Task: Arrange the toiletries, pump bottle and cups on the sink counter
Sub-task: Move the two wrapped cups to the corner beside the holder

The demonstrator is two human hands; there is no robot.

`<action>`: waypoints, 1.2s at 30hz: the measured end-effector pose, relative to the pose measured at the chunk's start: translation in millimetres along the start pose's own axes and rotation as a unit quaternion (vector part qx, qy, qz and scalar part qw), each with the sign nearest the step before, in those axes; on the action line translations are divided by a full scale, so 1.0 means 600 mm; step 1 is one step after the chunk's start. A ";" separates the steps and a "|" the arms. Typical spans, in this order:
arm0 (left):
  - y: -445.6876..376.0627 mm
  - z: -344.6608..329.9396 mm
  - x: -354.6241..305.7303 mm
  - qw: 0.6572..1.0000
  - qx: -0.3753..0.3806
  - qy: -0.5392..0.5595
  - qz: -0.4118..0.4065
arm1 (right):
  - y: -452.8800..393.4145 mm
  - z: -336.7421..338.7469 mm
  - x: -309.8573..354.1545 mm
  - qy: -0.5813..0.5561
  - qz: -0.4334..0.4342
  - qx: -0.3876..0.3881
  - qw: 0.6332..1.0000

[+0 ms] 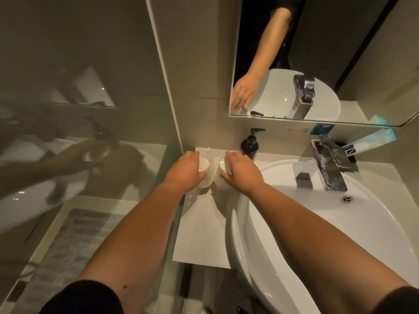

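- White counter [201,234] is seen wedged between a glass partition [90,109] on the left and a white basin [294,223] on the right, with a mirror [317,53] mounted above.
- Two clear cups are stood side by side near the back of the counter, close together.
- The left cup [207,175] is gripped from above by the left hand [184,174], its fingers curled around the rim.
- The right cup [223,172] is gripped likewise by the right hand [241,173], fingers wrapped over its top.
- A black pump bottle [249,145] is placed upright just behind the right hand, against the wall.
- Toiletry packets [353,148] are laid behind the chrome faucet [322,168].
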State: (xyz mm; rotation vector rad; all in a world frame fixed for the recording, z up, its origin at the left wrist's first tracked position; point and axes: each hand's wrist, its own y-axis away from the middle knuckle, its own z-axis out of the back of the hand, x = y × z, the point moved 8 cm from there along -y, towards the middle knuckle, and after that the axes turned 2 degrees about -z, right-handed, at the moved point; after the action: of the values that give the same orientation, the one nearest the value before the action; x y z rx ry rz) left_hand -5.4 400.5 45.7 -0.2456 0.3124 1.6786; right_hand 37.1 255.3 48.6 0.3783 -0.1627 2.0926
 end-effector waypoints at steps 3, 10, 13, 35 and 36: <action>0.002 0.023 -0.026 1.000 -0.007 0.001 -0.029 | 0.024 0.036 -0.006 -0.002 -0.014 -0.022 1.000; 0.019 0.036 -0.121 0.994 0.005 -0.010 -0.107 | 0.117 0.095 -0.040 -0.013 -0.059 -0.063 0.996; 0.030 0.029 -0.166 0.990 0.010 -0.010 -0.137 | 0.161 0.111 -0.062 -0.010 -0.079 -0.073 0.994; 0.121 -0.157 -0.571 0.959 0.057 0.012 -0.279 | 0.444 0.196 -0.394 0.007 -0.196 -0.093 0.976; 0.119 -0.162 -0.592 0.958 0.054 0.016 -0.282 | 0.451 0.205 -0.412 0.007 -0.198 -0.096 0.975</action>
State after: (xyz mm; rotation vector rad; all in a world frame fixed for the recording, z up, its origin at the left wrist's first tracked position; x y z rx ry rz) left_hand -31.9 27.6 79.4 -0.2510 0.3211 1.0916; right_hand -48.7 -119.2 92.1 0.2541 -0.2565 1.6690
